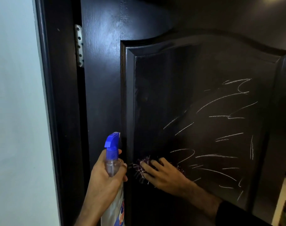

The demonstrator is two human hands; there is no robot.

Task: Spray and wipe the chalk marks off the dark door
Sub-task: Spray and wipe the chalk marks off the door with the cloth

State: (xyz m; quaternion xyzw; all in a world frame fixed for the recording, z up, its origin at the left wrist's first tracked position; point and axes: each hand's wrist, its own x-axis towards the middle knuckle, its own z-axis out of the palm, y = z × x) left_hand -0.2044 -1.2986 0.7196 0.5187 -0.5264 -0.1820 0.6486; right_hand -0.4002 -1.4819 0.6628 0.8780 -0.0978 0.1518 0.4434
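Left hand (106, 178) gripping spray bottle (113, 162), base cut off. Right hand (161, 174) pressing mostly hidden cloth (141, 168) flat on dark door (171, 95); chalk marks (220, 128) right of cloth.

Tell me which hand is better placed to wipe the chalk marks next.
The right hand. It presses the cloth flat on the door panel, right beside the chalk marks. The left hand grips the spray bottle off to the panel's side.
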